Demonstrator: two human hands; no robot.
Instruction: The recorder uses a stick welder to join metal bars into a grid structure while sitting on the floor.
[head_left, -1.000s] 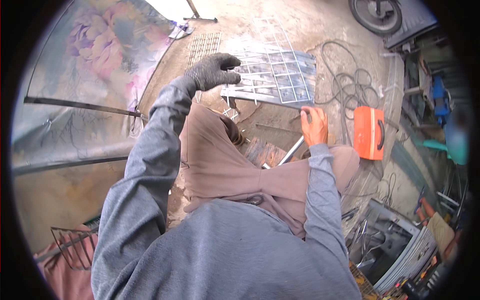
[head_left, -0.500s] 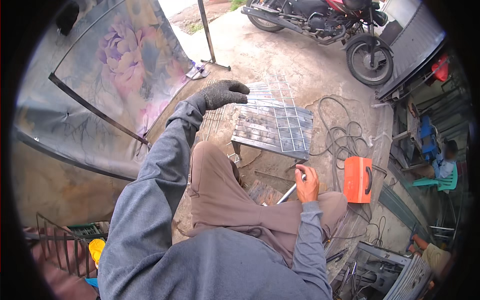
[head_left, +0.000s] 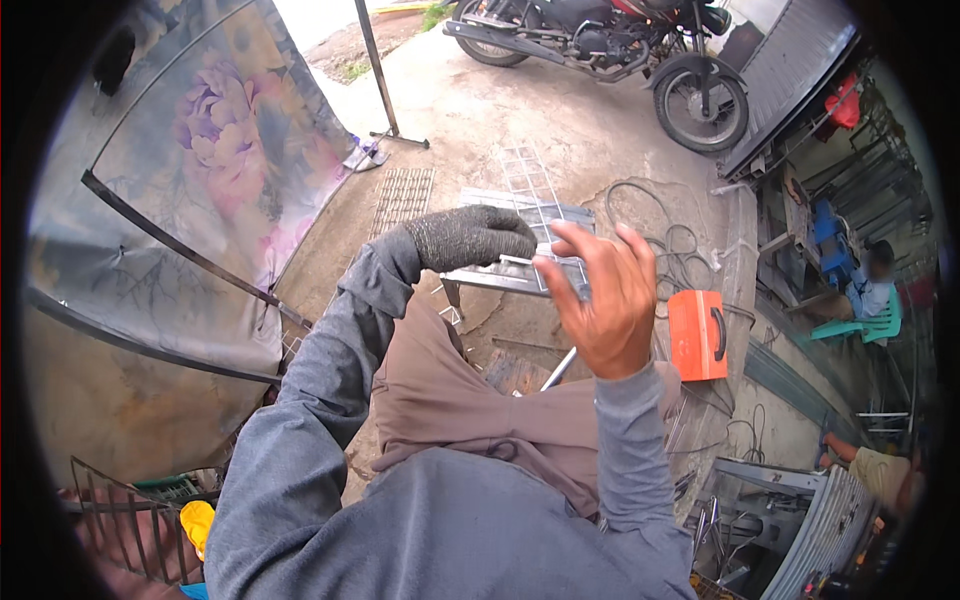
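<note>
My left hand [head_left: 472, 238], in a dark grey knit glove, is closed at the near edge of a pale wire grid [head_left: 522, 172]. The grid lies over a low slatted metal stool [head_left: 490, 278], partly hidden by both hands. Just right of the glove, my bare right hand [head_left: 605, 295] is raised with its fingers spread and curved, appearing to hold nothing. A short white wire end [head_left: 515, 260] shows between the two hands; the contact of the right fingertips with the grid cannot be made out. Below, a pale metal rod [head_left: 562, 370] leans by my leg.
Another wire grid [head_left: 403, 200] lies on the concrete left of the stool. An orange toolbox [head_left: 697, 335] and coiled cable [head_left: 680, 240] are at the right. A motorcycle [head_left: 620, 50] stands beyond. A floral sheet [head_left: 225, 130] hangs left; a person [head_left: 872, 290] sits far right.
My right hand has let go of the pale rod and risen to the grid beside my left hand. The left hand and grid have come nearer, and the grid has turned.
</note>
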